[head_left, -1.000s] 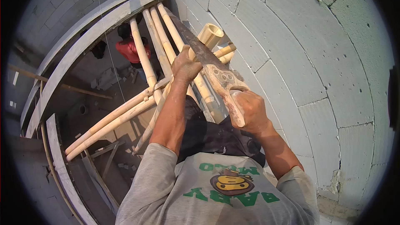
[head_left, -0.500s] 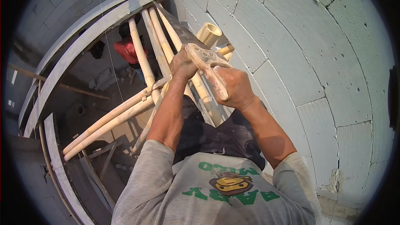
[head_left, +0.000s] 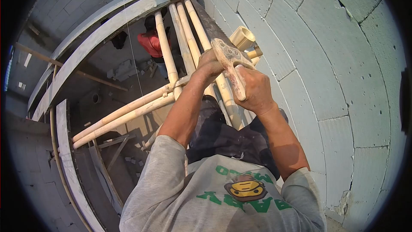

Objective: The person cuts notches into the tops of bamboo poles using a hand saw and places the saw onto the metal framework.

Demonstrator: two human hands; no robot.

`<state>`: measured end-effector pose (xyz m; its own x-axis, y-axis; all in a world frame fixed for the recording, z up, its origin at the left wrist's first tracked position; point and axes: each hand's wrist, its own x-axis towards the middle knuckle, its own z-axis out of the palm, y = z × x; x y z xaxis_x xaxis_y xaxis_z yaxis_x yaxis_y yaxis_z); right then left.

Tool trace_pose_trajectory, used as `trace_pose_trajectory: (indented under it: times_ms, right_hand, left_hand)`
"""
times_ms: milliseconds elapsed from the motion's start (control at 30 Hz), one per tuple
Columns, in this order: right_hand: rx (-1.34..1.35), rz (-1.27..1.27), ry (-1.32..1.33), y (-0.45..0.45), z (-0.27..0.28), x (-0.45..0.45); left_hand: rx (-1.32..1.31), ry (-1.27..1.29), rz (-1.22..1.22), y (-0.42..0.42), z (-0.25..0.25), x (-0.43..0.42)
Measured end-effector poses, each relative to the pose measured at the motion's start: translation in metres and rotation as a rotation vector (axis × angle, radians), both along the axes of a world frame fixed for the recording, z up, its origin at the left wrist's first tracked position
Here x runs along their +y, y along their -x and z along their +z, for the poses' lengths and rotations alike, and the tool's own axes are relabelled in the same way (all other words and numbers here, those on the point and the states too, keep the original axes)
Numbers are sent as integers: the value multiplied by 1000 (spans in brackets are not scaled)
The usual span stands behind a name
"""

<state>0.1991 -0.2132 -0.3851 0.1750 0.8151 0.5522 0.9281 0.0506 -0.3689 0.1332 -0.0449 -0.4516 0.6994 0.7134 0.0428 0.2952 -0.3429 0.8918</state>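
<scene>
My right hand [head_left: 256, 89] is wrapped around the worn wooden handle [head_left: 234, 56] of a handsaw. The saw's dark toothed blade [head_left: 207, 19] points away from me, up past the bamboo. My left hand [head_left: 209, 65] is closed on bamboo just left of the handle; its fingertips are partly hidden, and which pole it grips is unclear. A thick hollow bamboo end [head_left: 243, 38] sticks out to the right of the blade, with another bamboo end [head_left: 255, 53] below it. Several long bamboo poles [head_left: 168, 56] run away from me beneath my hands.
Two bamboo poles [head_left: 124, 118] cross to the lower left, reaching a grey board [head_left: 64, 129]. Curved-looking grey planks [head_left: 107, 25] span the far side. A person in a red shirt [head_left: 150, 44] is on the level below. A pale block wall [head_left: 326, 73] rises close on my right.
The whole view has shifted, so everything sits further right in the picture. Both hands keep their grips, and the saw has hardly moved against the bamboo.
</scene>
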Motion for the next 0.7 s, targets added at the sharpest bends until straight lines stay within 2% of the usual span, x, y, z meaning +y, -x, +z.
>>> trace_pose_trajectory:
  times_ms: [33,67,100,167,200,300,333,433,467,567,600,700]
  right_hand:
    - [9,-12,5,3,4,4]
    - [17,-21,14,7,8,7]
    - [20,-36,28,11,13,8]
    - [3,-49,58,11,22,-8]
    - [-15,-46,67,13,22,-29]
    - [-50,-28,159,20,10,-144]
    - [-6,-33,135,26,2,-181]
    - [-17,2,4,27,2,-187]
    - [-25,17,27,17,-2,-162]
    - [-73,41,-25,-2,1,-46]
    - [-50,-3,-24,5,1,-39]
    - [-13,-6,52,2,4,-107]
  left_hand:
    - [-44,34,8,-3,-4,2]
    - [27,-63,-7,-8,-12,9]
    - [-104,72,-2,-9,-20,9]
    - [-84,48,13,-12,-23,7]
    - [101,-172,-50,-9,-17,10]
    - [37,-41,113,-6,17,-10]
    - [51,-79,82,-6,14,-7]
    - [92,-61,96,-11,-3,-4]
    - [91,-116,134,-11,-1,-7]
    - [3,-146,4,-25,-48,21]
    - [173,-312,-10,-29,-37,24]
    - [19,-44,56,-9,2,-5]
